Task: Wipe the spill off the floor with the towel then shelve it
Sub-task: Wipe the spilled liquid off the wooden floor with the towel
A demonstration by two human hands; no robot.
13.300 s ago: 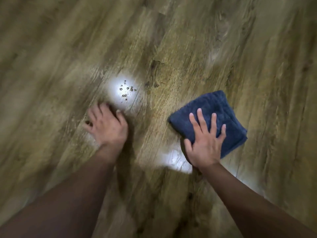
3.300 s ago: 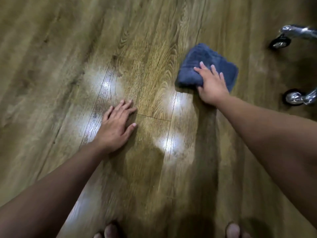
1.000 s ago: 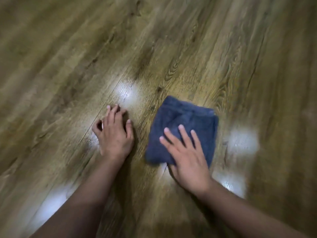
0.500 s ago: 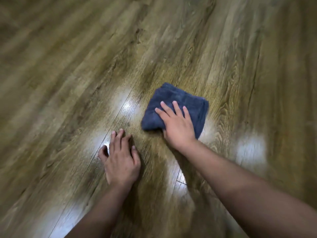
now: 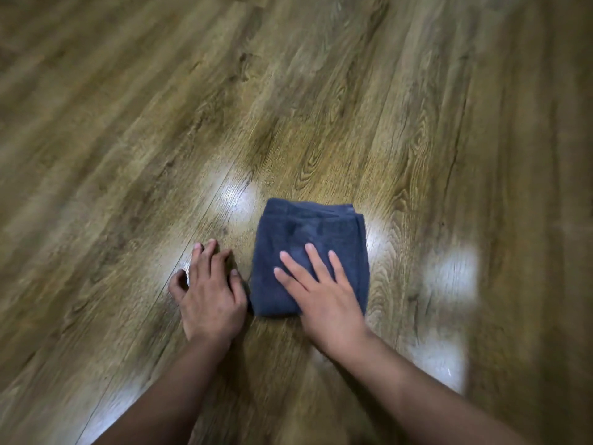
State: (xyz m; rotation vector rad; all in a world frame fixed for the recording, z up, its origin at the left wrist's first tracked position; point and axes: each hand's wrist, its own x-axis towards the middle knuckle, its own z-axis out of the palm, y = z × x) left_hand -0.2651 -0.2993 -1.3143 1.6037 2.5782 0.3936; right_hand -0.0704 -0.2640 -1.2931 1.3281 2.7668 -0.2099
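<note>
A folded dark blue towel (image 5: pixel 308 232) lies flat on the wooden floor (image 5: pixel 321 107) in the middle of the head view. My right hand (image 5: pixel 324 293) presses on the towel's near half with its fingers straight and spread. My left hand (image 5: pixel 210 293) rests on the bare floor just left of the towel, fingers slightly bent, its little finger close to the towel's left edge. No spill drops show on the boards around the towel.
Brown wood-grain planks fill the whole view. Bright light reflections (image 5: pixel 452 271) shine on the boards to the right of the towel and beside my left hand. Both bare forearms reach in from the bottom edge.
My right hand has drawn the towel back toward me and closer to my left hand since half a second ago. My left hand stays planted on the floor.
</note>
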